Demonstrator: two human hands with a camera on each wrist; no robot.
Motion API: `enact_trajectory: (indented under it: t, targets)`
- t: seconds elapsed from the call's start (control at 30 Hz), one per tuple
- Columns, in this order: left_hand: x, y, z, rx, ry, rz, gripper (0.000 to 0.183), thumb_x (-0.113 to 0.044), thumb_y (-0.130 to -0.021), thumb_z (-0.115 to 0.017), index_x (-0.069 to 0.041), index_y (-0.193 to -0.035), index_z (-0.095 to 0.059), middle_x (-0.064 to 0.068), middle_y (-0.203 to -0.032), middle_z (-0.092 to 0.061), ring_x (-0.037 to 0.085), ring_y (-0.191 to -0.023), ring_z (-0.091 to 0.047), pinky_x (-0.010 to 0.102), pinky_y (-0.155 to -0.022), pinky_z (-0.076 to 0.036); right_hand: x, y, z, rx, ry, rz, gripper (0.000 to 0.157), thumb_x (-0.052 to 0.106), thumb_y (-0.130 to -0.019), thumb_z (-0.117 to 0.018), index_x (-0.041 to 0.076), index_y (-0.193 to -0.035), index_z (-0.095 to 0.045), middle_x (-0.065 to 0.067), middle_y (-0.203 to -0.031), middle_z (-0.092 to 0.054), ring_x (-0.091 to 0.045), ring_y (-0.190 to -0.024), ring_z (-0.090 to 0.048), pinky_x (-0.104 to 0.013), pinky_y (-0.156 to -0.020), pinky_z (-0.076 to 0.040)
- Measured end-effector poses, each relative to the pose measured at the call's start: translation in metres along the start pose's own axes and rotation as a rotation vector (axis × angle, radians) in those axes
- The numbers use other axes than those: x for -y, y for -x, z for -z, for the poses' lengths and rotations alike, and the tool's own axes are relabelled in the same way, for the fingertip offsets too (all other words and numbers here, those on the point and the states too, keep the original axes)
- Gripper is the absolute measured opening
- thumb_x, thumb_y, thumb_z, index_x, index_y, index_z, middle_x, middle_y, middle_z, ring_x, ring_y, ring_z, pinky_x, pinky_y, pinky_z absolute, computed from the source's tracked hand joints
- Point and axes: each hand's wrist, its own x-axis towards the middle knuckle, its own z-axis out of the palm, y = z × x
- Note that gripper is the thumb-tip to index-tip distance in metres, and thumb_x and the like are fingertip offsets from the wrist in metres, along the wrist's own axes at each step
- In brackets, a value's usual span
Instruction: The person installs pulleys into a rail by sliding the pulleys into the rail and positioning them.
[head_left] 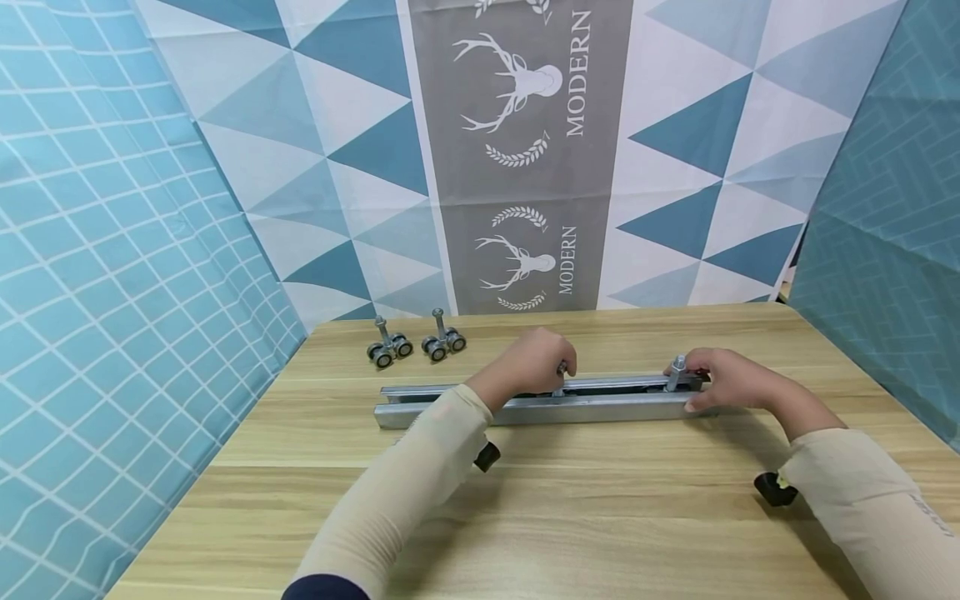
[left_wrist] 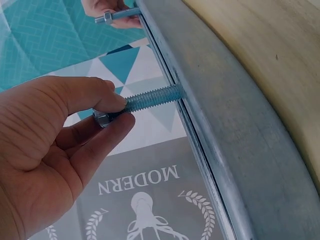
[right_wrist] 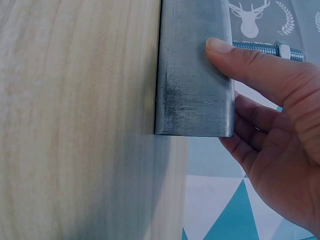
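Observation:
A grey metal channel rail lies across the table with its slot upward. My left hand is over the middle of the rail. Its thumb and fingers pinch a threaded bolt near the nut; the bolt stands up out of the slot. At the rail's right end my right hand grips the channel, thumb flat on the near wall and fingers around the far side. A second bolt with a nut rises from the slot beside that hand. The bolts' lower parts are hidden inside the rail.
Two roller trolleys with upright bolts stand behind the rail at the back left of the wooden table. Patterned cloth hangs along the back edge, and blue cloths hang at both sides.

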Motion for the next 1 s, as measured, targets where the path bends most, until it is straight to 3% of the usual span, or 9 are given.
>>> enact_trajectory:
  t: [0.47, 0.63, 1.0]
  targets:
    - [-0.009, -0.011, -0.002, 0.016, -0.005, 0.005, 0.03, 0.005, -0.073, -0.063, -0.015, -0.089, -0.079, -0.008, -0.091, -0.072, 0.006, -0.082, -0.062, 0.019, -0.078, -0.05, 0.0, -0.001, -0.001, -0.005, -0.013, 0.03, 0.042, 0.011, -0.072, -0.085, 0.004, -0.11, -0.069, -0.014, -0.117, -0.064, -0.038, -0.112, -0.056, -0.055, -0.088, -0.046]
    - [-0.012, -0.016, -0.002, 0.015, -0.027, -0.007, 0.03, 0.005, -0.072, -0.063, -0.015, -0.088, -0.079, -0.009, -0.089, -0.071, 0.005, -0.08, -0.061, 0.019, -0.076, -0.049, 0.001, 0.0, 0.0, -0.002, -0.003, 0.011, 0.047, 0.013, -0.072, -0.085, 0.003, -0.114, -0.068, -0.014, -0.115, -0.064, -0.036, -0.109, -0.057, -0.057, -0.089, -0.046]
    - [-0.018, -0.026, -0.006, 0.023, -0.061, -0.024, 0.029, 0.003, -0.072, -0.064, -0.016, -0.088, -0.078, -0.01, -0.088, -0.071, 0.005, -0.08, -0.061, 0.018, -0.076, -0.048, -0.001, 0.0, 0.001, 0.0, -0.008, 0.008, 0.047, 0.013, -0.072, -0.085, 0.003, -0.115, -0.068, -0.008, -0.11, -0.065, -0.032, -0.106, -0.058, -0.047, -0.083, -0.049]
